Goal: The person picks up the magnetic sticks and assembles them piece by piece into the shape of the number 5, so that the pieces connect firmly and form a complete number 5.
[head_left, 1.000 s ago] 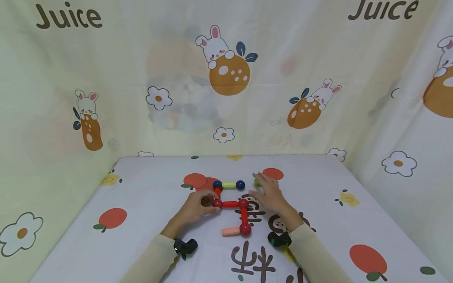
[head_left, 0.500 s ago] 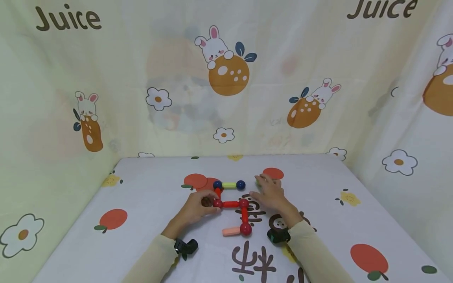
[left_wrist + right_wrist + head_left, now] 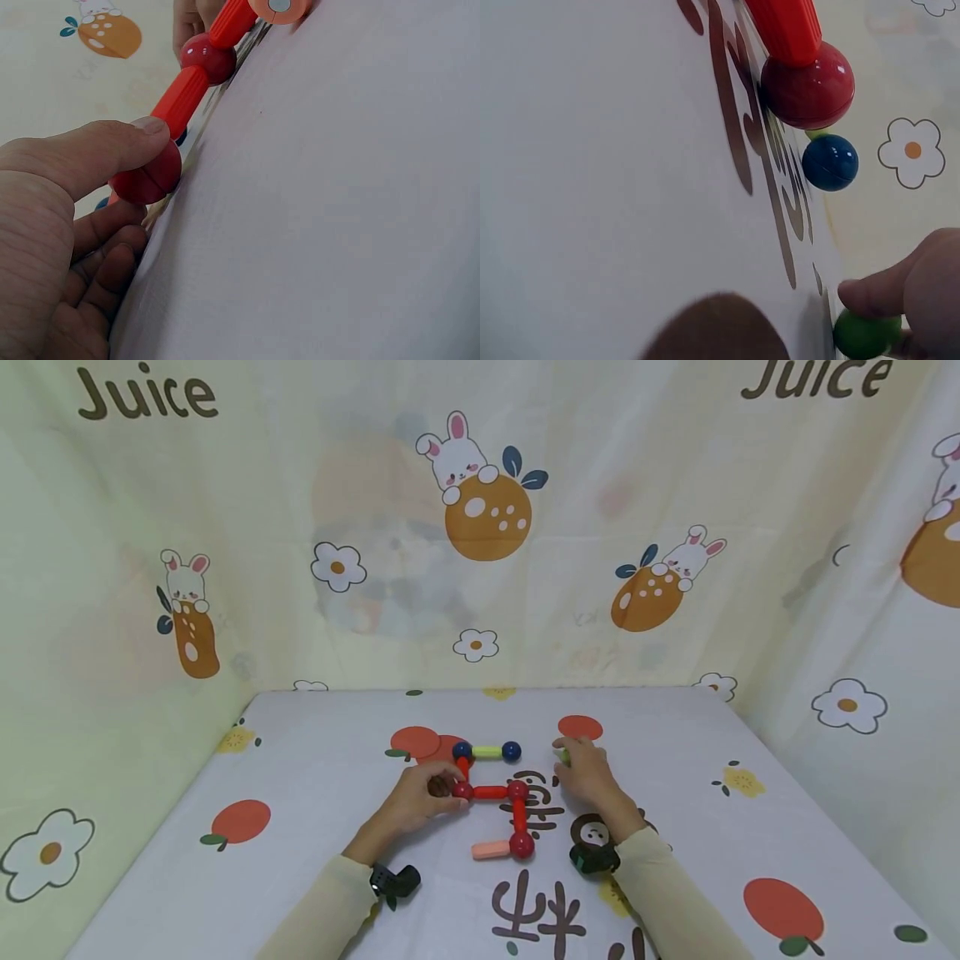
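A chain of magnetic rods and balls lies on the cloth in the head view. My left hand pinches its left red ball between thumb and fingers, as the left wrist view shows. From there one red rod runs right to another red ball, then a rod leads down to a third with a pink rod. Behind, a yellow-green rod joins two blue balls. To the right, apart from the chain, my right hand grips a green ball at the cloth, partly hidden by the fingers.
A white printed cloth covers the table. Patterned curtains hang behind it and at both sides. Dark wrist cameras sit at both wrists.
My right hand has moved right and slightly toward me with the green ball, away from the blue ball, its fingers curling closer. The left hand and the chain have stayed in place.
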`<state>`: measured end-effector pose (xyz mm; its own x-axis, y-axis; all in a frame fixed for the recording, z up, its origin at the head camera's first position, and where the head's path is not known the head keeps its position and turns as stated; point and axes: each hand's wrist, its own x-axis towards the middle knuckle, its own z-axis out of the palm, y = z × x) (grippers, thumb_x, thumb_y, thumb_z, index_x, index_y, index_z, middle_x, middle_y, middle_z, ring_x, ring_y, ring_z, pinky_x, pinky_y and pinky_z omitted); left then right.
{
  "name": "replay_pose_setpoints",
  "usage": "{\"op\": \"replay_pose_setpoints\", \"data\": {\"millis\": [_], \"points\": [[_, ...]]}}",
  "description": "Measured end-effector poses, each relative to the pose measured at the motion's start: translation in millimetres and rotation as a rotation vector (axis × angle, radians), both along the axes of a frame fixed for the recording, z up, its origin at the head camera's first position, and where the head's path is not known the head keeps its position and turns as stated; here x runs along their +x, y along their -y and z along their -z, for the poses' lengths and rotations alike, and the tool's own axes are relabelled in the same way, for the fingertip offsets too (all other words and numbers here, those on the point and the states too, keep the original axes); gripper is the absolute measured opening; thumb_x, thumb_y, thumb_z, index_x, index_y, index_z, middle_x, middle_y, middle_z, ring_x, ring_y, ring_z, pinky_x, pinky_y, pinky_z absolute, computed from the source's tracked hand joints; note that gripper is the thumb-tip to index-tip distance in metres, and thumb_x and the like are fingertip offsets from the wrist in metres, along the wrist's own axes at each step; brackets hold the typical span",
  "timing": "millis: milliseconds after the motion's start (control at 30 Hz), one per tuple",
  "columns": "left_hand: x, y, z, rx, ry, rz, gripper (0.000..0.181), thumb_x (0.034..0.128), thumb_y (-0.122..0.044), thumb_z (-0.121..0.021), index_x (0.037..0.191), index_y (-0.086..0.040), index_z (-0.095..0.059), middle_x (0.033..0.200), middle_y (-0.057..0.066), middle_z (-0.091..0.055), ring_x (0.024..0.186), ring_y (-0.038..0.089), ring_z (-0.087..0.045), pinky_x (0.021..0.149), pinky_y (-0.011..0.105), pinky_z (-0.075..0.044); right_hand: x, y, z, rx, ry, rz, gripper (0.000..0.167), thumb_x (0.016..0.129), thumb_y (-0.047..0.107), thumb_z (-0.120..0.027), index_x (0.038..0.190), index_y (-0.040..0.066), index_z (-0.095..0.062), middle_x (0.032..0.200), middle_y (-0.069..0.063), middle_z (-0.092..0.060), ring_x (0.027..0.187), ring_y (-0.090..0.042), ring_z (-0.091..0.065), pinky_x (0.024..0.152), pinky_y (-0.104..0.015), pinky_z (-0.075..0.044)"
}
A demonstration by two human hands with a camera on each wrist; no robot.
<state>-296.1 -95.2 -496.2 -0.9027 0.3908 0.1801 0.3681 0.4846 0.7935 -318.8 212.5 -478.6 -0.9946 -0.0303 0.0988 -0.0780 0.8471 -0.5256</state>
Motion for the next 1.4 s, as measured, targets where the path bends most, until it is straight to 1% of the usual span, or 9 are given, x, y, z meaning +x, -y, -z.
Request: {"op": "replay_pose_setpoints", "data": {"millis": [133, 267, 433, 667, 733, 900, 1100, 1267, 1400], "points": [[-1.8, 0.6, 0.9, -0.001, -0.010, 0.005, 0.029, 0.0838, -0.024, -0.085, 0.109, -0.024, -0.071, 0.093, -0.006, -0.065, 0.087, 0.017, -0.058, 0.076, 0.027, -0.053, 1.3, 0.7, -3.8, -0.028, -0.003, -0.032, 0.034, 0.094, 0.006, -0.063, 0.128, 0.001, -0.065, 0.124, -0.023, -0.059, 0.102, -0.034, -0.053, 0.090, -0.046, -0.049], [-1.8, 0.7, 1.3, -0.001, -0.009, 0.005, 0.029, 0.0836, -0.024, -0.085, 0.109, -0.024, -0.071, 0.092, -0.007, -0.065, 0.087, 0.017, -0.059, 0.075, 0.027, -0.053, 3.7, 2.6, -7.5, -0.051, 0.025, -0.028, 0.032, 0.094, 0.006, -0.064, 0.125, 0.001, -0.066, 0.119, -0.019, -0.061, 0.100, -0.031, -0.052, 0.087, -0.043, -0.049], [-1.7, 0.6, 1.2, -0.002, -0.008, 0.007, 0.029, 0.0835, -0.024, -0.085, 0.109, -0.024, -0.071, 0.092, -0.007, -0.065, 0.087, 0.017, -0.059, 0.075, 0.027, -0.053, 9.4, 1.7, -12.3, -0.085, 0.043, -0.035, 0.033, 0.093, 0.007, -0.067, 0.125, 0.003, -0.066, 0.118, -0.017, -0.062, 0.100, -0.030, -0.054, 0.089, -0.045, -0.052], [-1.1, 0.6, -0.1, -0.007, -0.001, 0.016, 0.027, 0.0848, -0.020, -0.084, 0.109, -0.025, -0.071, 0.093, -0.007, -0.066, 0.088, 0.016, -0.060, 0.077, 0.027, -0.054, 23.0, 3.5, -26.5, -0.153, 0.015, -0.080, 0.037, 0.091, 0.005, -0.070, 0.128, 0.007, -0.066, 0.120, -0.016, -0.063, 0.102, -0.031, -0.057, 0.093, -0.050, -0.054], [-0.6, 0.6, -0.7, -0.007, 0.002, 0.017, 0.027, 0.0856, -0.018, -0.083, 0.109, -0.025, -0.071, 0.094, -0.008, -0.066, 0.088, 0.016, -0.060, 0.078, 0.026, -0.054, 26.2, 5.6, -31.5, -0.174, 0.010, -0.105, 0.038, 0.091, 0.004, -0.071, 0.128, 0.007, -0.065, 0.118, -0.015, -0.064, 0.101, -0.030, -0.058, 0.094, -0.049, -0.055], [0.1, 1.0, -2.4, 0.002, -0.013, 0.026, 0.024, 0.0876, -0.013, -0.079, 0.110, -0.021, -0.072, 0.096, -0.006, -0.067, 0.088, 0.017, -0.060, 0.078, 0.027, -0.053, 35.2, 14.5, -47.3, -0.257, 0.008, -0.193, 0.038, 0.090, 0.002, -0.073, 0.126, 0.007, -0.066, 0.111, -0.012, -0.067, 0.095, -0.027, -0.062, 0.085, -0.040, -0.059], [0.7, 1.8, -4.0, 0.005, -0.025, 0.034, 0.024, 0.0883, -0.011, -0.077, 0.110, -0.019, -0.072, 0.095, -0.004, -0.067, 0.088, 0.017, -0.058, 0.077, 0.027, -0.052, 47.8, 27.8, -64.7, -0.336, 0.018, -0.250, 0.037, 0.089, 0.000, -0.074, 0.124, 0.008, -0.067, 0.109, -0.010, -0.068, 0.091, -0.024, -0.063, 0.078, -0.033, -0.061], [1.0, 2.0, -4.4, 0.003, -0.028, 0.032, 0.024, 0.0886, -0.009, -0.076, 0.111, -0.018, -0.072, 0.096, -0.004, -0.067, 0.088, 0.017, -0.058, 0.077, 0.027, -0.052, 56.4, 41.6, -69.1, -0.360, 0.067, -0.294, 0.036, 0.088, 0.000, -0.074, 0.122, 0.012, -0.068, 0.109, -0.006, -0.067, 0.094, -0.023, -0.064, 0.078, -0.033, -0.061], [1.5, 2.9, -4.4, 0.005, -0.040, 0.034, 0.024, 0.0891, -0.009, -0.075, 0.111, -0.018, -0.073, 0.098, -0.005, -0.068, 0.088, 0.017, -0.058, 0.078, 0.027, -0.051, 62.3, 53.7, -68.2, -0.346, 0.099, -0.368, 0.035, 0.088, 0.002, -0.075, 0.121, 0.015, -0.069, 0.111, -0.004, -0.067, 0.098, -0.024, -0.066, 0.078, -0.034, -0.061]]}}
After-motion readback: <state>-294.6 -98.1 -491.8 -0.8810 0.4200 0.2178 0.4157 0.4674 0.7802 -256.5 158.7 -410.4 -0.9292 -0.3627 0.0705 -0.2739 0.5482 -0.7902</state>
